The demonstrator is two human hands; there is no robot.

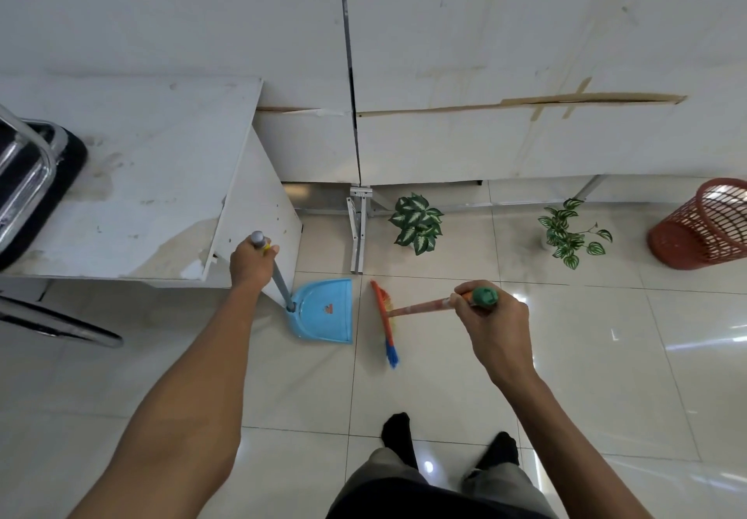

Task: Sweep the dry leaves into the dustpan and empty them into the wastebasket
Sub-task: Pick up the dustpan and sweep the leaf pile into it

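A light blue dustpan (325, 312) lies flat on the tiled floor, its open edge facing right. My left hand (252, 262) grips the top of its grey upright handle (279, 276). Just right of the pan stands a broom (384, 320) with an orange head and blue and yellow bristles. My right hand (491, 320) grips the broom's stick near its green cap (485, 296). A red mesh wastebasket (703, 225) stands at the far right by the wall. I see no dry leaves on the floor between pan and broom.
A worn white table (133, 179) fills the left, with a chair's chrome frame (24, 179) beside it. Two small leafy plants (418, 221) (570, 235) stand along the white wall panels. A metal bracket leg (357, 231) rises behind the dustpan. My feet in black socks (400, 437) are below.
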